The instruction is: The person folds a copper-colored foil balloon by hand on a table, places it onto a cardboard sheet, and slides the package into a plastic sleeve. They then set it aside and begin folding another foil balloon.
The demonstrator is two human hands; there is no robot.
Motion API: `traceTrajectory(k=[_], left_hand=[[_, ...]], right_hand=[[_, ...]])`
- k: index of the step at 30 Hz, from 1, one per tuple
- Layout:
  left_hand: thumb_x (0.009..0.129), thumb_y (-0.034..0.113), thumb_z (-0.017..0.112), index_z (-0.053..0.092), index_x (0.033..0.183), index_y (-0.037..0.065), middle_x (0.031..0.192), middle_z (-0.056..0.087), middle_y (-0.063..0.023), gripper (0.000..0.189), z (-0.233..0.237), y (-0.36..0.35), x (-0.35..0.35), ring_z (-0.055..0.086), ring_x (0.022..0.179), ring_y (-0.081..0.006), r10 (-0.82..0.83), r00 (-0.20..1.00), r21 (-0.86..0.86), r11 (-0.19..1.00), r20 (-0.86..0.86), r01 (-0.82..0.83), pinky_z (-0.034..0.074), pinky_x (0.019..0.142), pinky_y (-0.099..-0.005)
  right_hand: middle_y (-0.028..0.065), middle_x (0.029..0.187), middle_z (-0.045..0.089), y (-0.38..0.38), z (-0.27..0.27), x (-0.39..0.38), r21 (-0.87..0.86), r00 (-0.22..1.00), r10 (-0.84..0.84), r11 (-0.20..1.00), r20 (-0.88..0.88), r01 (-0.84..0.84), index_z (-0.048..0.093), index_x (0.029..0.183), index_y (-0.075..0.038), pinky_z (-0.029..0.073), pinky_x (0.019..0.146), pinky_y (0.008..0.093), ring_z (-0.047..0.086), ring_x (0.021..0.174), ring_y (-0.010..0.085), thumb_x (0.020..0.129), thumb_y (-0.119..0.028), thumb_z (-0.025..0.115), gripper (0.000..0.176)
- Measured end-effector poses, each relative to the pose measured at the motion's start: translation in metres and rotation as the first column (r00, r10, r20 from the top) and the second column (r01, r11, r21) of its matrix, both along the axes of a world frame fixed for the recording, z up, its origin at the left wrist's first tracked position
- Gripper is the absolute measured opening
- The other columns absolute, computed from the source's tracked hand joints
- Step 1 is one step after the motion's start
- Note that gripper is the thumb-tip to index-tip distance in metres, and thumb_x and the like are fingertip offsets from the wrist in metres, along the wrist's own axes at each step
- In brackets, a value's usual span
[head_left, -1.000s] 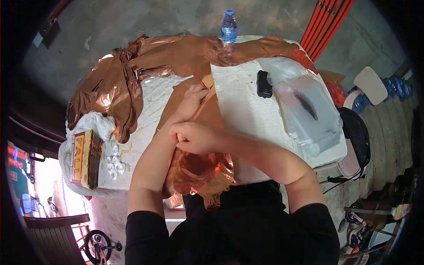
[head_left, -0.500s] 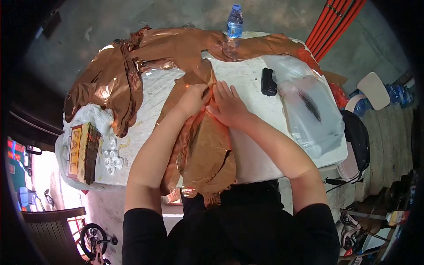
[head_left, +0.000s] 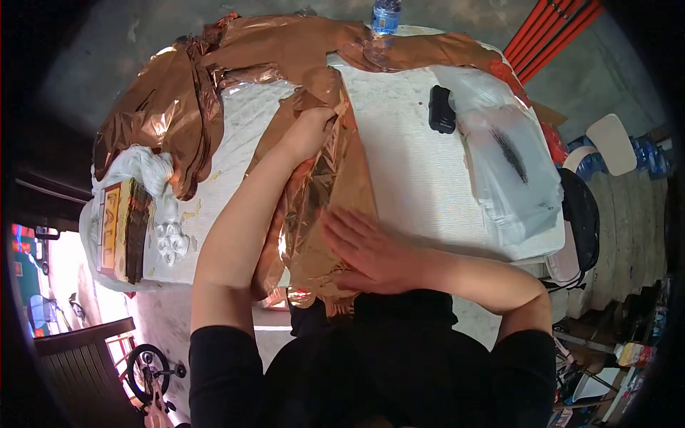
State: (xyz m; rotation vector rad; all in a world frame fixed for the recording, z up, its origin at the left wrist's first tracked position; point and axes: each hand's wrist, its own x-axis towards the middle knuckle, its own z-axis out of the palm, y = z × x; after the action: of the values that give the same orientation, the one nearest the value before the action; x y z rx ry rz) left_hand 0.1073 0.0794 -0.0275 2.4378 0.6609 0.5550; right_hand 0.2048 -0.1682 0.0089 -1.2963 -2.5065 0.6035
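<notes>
A flat copper-coloured foil piece [head_left: 352,167], which looks like an uninflated foil balloon, lies lengthwise on the table in front of me, creased along its left side. My left hand [head_left: 312,134] is closed on its upper part, with the fingertips partly hidden. Lower down, my right hand [head_left: 364,250] lies flat with fingers stretched out over the foil near the table's front edge, slightly blurred. More copper foil [head_left: 278,50] spreads across the back of the table and joins or overlaps the top of this piece. A crumpled foil bunch [head_left: 160,118] hangs over the left edge.
On the right of the white table [head_left: 403,171] are a black case [head_left: 442,109] and a clear plastic bag [head_left: 510,167]. A water bottle [head_left: 386,17] stands at the back. To the left lie a boxed stack [head_left: 125,232], white plastic [head_left: 143,171] and clear round pieces [head_left: 171,242].
My right hand has slid down the foil from beside my left hand toward the front edge. My left hand keeps its hold. The view has tilted slightly downward.
</notes>
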Motion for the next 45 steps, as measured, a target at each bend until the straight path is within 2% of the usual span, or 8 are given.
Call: traceTrajectory(k=[4, 7, 9, 25, 27, 29, 34, 45], left_hand=[[0.084, 0.002, 0.054, 0.057, 0.101, -0.006, 0.093, 0.059, -0.0275, 0.019, -0.004, 0.002, 0.002, 0.057, 0.090, -0.0425, -0.009, 1.000, 0.019, 1.000, 0.012, 0.009, 0.045, 0.080, -0.0412], [0.084, 0.002, 0.054, 0.057, 0.101, -0.006, 0.092, 0.058, -0.0281, 0.019, 0.004, 0.001, 0.003, 0.057, 0.091, -0.0428, -0.007, 0.999, 0.020, 1.000, -0.039, 0.008, 0.045, 0.080, -0.0411], [0.081, 0.001, 0.051, 0.059, 0.089, -0.006, 0.090, 0.060, -0.0276, 0.014, 0.000, 0.001, 0.003, 0.057, 0.092, -0.0450, 0.011, 1.000, -0.020, 1.000, 0.028, -0.010, 0.046, 0.077, -0.0462], [0.089, 0.007, 0.052, 0.060, 0.094, -0.006, 0.086, 0.066, -0.0201, 0.017, 0.002, 0.014, -0.007, 0.064, 0.080, -0.0281, 0.073, 0.994, -0.076, 0.995, 0.079, -0.067, 0.049, 0.077, -0.0366], [0.090, 0.009, 0.053, 0.062, 0.102, -0.002, 0.089, 0.068, -0.0107, 0.018, 0.001, 0.033, -0.018, 0.064, 0.082, -0.0226, 0.397, 0.880, -0.183, 0.915, 0.261, -0.359, 0.049, 0.079, -0.0331], [0.084, 0.007, 0.053, 0.062, 0.104, 0.001, 0.093, 0.067, -0.0167, 0.023, 0.001, 0.053, -0.032, 0.064, 0.084, -0.0354, 0.681, 0.504, -0.696, 0.690, 0.532, -0.198, 0.050, 0.079, -0.0383], [0.088, 0.012, 0.053, 0.063, 0.108, 0.006, 0.113, 0.061, -0.0150, 0.023, 0.031, 0.006, -0.023, 0.053, 0.111, -0.0335, 0.077, 0.931, 0.259, 0.949, 0.357, -0.177, 0.040, 0.098, -0.0412], [0.089, 0.025, 0.057, 0.063, 0.113, 0.011, 0.119, 0.057, -0.0090, 0.029, 0.001, 0.027, 0.034, 0.050, 0.111, -0.0309, 0.102, 0.994, 0.411, 0.909, -0.049, -0.073, 0.040, 0.096, -0.0421]], right_hand=[[0.0301, 0.145, 0.029, 0.032, 0.017, 0.028, -0.299, 0.829, 0.025, 0.926, -0.559, -0.229, 0.030, 0.138, 0.011, 0.023, 0.113, 0.0464, 0.024, 0.139, 0.0385, 0.096, -0.033, 0.046, 0.063], [0.0205, 0.149, 0.028, 0.065, 0.016, 0.050, -0.359, 0.833, -0.236, 0.932, -0.500, 0.048, 0.026, 0.142, 0.007, 0.019, 0.114, 0.0419, 0.026, 0.139, 0.0348, 0.099, -0.030, 0.043, 0.059], [0.0224, 0.147, 0.031, 0.087, -0.035, 0.051, 0.382, 0.956, -0.259, 0.877, -0.139, 0.293, 0.029, 0.140, 0.007, 0.020, 0.114, 0.0430, 0.027, 0.138, 0.0348, 0.097, -0.030, 0.044, 0.058], [0.0256, 0.148, 0.027, 0.080, -0.039, 0.026, 0.392, 0.914, -0.388, 0.864, 0.116, 0.317, 0.029, 0.141, 0.006, 0.017, 0.115, 0.0459, 0.025, 0.139, 0.0367, 0.093, -0.044, 0.047, 0.071], [0.0251, 0.147, 0.028, 0.080, -0.040, 0.026, 0.392, 0.913, -0.392, 0.862, 0.117, 0.320, 0.030, 0.141, 0.005, 0.017, 0.115, 0.0459, 0.025, 0.139, 0.0361, 0.092, -0.043, 0.048, 0.071], [0.0249, 0.147, 0.029, 0.079, -0.039, 0.025, 0.381, 0.914, -0.391, 0.865, 0.105, 0.326, 0.030, 0.141, 0.005, 0.017, 0.115, 0.0460, 0.025, 0.139, 0.0358, 0.091, -0.043, 0.049, 0.072], [0.0246, 0.146, 0.030, 0.081, -0.038, 0.024, 0.374, 0.914, -0.392, 0.867, 0.106, 0.329, 0.031, 0.140, 0.005, 0.017, 0.115, 0.0464, 0.025, 0.139, 0.0352, 0.091, -0.043, 0.050, 0.071], [0.0246, 0.150, 0.024, 0.079, -0.034, 0.024, 0.305, 0.918, -0.381, 0.892, 0.110, 0.333, 0.028, 0.142, 0.005, 0.014, 0.115, 0.0478, 0.020, 0.141, 0.0338, 0.092, -0.044, 0.047, 0.072]])
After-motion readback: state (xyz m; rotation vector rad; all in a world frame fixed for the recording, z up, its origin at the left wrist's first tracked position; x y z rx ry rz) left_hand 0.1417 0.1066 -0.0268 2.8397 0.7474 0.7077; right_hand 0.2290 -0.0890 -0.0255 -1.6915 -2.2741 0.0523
